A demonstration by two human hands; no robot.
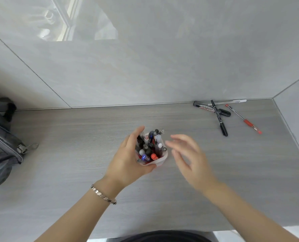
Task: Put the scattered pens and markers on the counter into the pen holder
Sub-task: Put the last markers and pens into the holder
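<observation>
A white pen holder (162, 158) stands mid-counter, packed with several pens and markers. My left hand (127, 161) wraps around its left side and grips it. Just right of the holder, my right hand (188, 154) hovers blurred, fingers spread and holding nothing. Far back right, by the wall, lie loose pens: a thick black marker (211, 109), a thin black pen (219, 118) crossing it, a red pen (244, 119) and a white pen (232, 101).
A dark grey bag (2, 142) with a metal zipper pull sits at the counter's left end. Grey tiled walls close the back and right side. The counter's front edge (162, 233) runs near my body.
</observation>
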